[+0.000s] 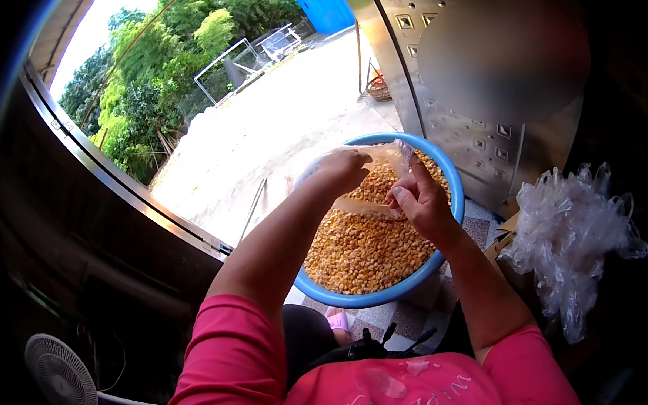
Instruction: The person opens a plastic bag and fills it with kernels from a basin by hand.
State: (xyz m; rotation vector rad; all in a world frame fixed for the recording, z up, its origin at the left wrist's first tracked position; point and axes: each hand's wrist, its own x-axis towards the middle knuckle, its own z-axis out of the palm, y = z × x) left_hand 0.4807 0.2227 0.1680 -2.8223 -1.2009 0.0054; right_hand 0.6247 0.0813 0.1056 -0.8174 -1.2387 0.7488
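A round blue basin (377,302) holds a heap of yellow corn kernels (365,249). Over its far half, a clear plastic bag (386,160) is stretched between my two hands, its mouth spread and kernels visible through the opening. My left hand (347,170) is closed on the bag's left side, fingers curled. On the right side, my right hand (419,197) pinches the bag's edge between thumb and fingers. Both hands are above the kernels.
A bunch of clear plastic bags (570,240) hangs at the right beside cardboard. A patterned metal door (483,149) stands behind the basin. A white fan (61,372) is at the lower left. Outside are a basket (378,87), a metal frame (224,70) and trees.
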